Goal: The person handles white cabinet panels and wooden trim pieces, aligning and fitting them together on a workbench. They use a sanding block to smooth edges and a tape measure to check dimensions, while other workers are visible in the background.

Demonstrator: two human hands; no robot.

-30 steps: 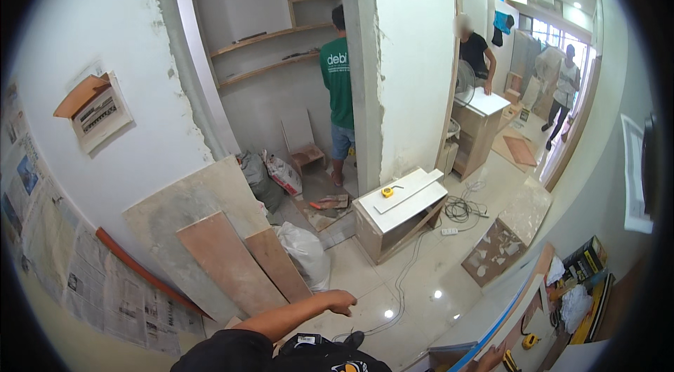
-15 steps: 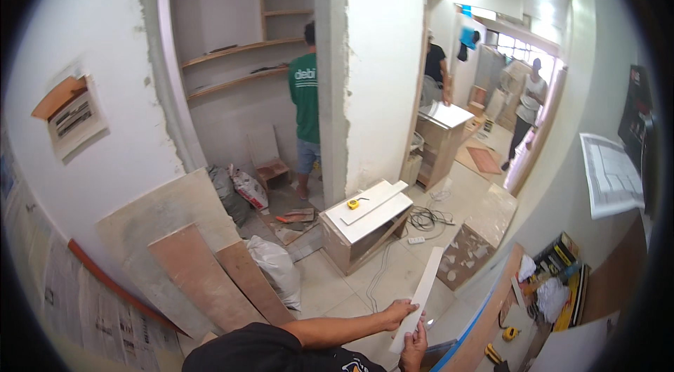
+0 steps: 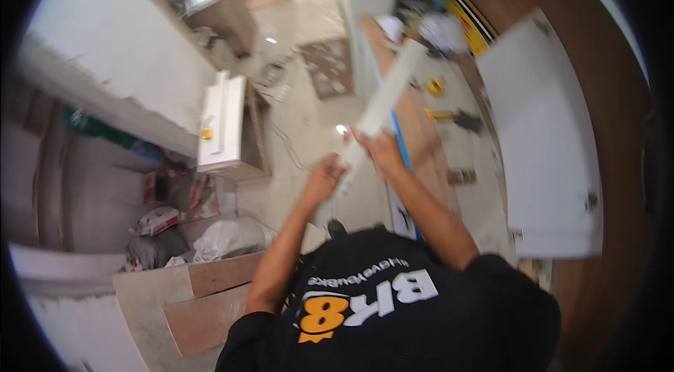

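A long, narrow white board strip (image 3: 393, 91) slants across in front of me, its far end over the workbench. My right hand (image 3: 381, 151) is closed round its middle from the right. Lower down, my left hand (image 3: 327, 175) grips the strip's left edge near the close end, fingers bent against it. Motion blur softens the fingertips and the near end. To the right of the strip, a yellow tape measure (image 3: 435, 86) and a yellow-handled tool with a dark head (image 3: 455, 118) lie on the bench (image 3: 425, 140).
A white-topped cabinet box (image 3: 235, 140) stands on the floor at left, bearing another strip and a yellow tape measure (image 3: 206, 133). Cables (image 3: 274, 71) trail nearby. A white door panel (image 3: 544, 140) is at right. Brown boards (image 3: 210, 316) and a white sack (image 3: 228, 238) sit lower left.
My view has swung right and downward toward the bench. The strip and both hands now appear nearer the picture's middle, the strip still held in both.
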